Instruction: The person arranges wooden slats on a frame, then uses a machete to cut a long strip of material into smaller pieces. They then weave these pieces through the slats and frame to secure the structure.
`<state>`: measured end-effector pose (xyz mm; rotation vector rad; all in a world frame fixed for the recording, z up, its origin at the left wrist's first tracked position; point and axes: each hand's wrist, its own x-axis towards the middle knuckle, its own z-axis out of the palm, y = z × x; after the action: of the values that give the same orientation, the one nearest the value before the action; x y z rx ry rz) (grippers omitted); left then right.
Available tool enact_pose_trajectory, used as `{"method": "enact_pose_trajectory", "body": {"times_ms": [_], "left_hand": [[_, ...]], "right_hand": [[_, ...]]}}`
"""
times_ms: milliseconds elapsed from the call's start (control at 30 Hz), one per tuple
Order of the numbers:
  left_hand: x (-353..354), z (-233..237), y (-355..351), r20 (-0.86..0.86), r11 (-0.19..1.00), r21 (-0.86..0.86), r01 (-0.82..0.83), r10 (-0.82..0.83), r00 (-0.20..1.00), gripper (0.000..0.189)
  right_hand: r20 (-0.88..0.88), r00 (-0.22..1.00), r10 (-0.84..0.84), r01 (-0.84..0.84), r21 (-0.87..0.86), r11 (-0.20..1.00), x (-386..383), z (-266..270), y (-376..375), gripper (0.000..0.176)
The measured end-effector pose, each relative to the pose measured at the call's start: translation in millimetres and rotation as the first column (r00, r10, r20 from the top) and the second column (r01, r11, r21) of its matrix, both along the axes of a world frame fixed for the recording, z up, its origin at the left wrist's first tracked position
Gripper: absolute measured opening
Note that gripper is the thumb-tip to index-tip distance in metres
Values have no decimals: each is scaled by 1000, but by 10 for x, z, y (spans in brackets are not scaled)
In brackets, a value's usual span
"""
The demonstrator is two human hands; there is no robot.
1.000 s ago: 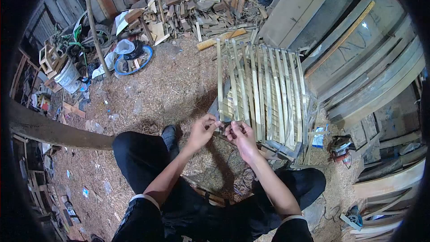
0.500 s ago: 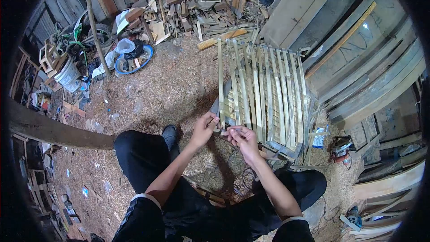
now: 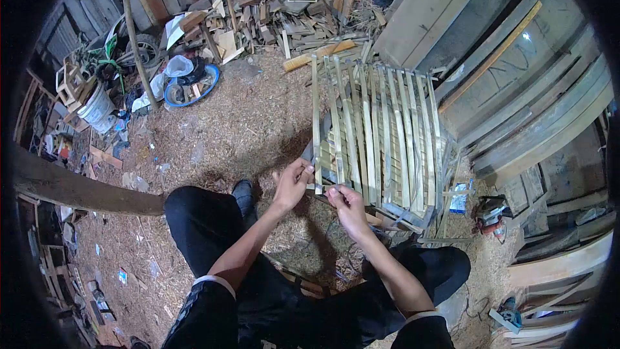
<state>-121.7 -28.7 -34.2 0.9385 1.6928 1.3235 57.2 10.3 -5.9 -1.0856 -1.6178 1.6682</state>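
Both arms stretched fwd, L hand (image 3: 292, 184) & R hand (image 3: 349, 205) close together, fingers pinched.

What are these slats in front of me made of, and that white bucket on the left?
Slats: likely split bamboo, unfinished; pale yellow-green, long, narrow, slightly bowed strips. Bucket: probably plastic; smooth white wall, though too small to be sure.

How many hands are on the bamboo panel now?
2. The left hand grips the leftmost slat near its lower end; the right hand touches the lower edge of the bamboo panel beside it.
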Motion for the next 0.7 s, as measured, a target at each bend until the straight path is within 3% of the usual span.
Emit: {"method": "enact_pose_trajectory", "body": {"times_ms": [200,333,467,533,567,633,700], "left_hand": [[-24,-95,-16,63,997,74,2,-7,998,15],[-43,-30,-38,218,978,198,66,-109,970,14],[24,21,-34,233,979,201,39,-86,969,20],[62,86,-61,66,979,204,28,-42,997,22],[64,124,-81,64,979,203,27,-41,997,22],[66,218,-88,-197,978,208,24,17,980,22],[70,208,-103,-206,979,202,22,20,978,21]], "right_hand": [[95,994,46,-46,1,999,24,110,46,25],[96,994,51,-53,17,998,-9,209,115,25],[68,992,106,-106,-2,994,-75,253,207,27],[-4,994,113,-113,-37,993,-105,214,254,31],[-6,993,114,-115,-37,993,-119,192,253,31],[-92,986,142,-150,-87,985,-147,174,268,32],[-122,988,93,-104,-87,991,-191,167,256,23]]}}
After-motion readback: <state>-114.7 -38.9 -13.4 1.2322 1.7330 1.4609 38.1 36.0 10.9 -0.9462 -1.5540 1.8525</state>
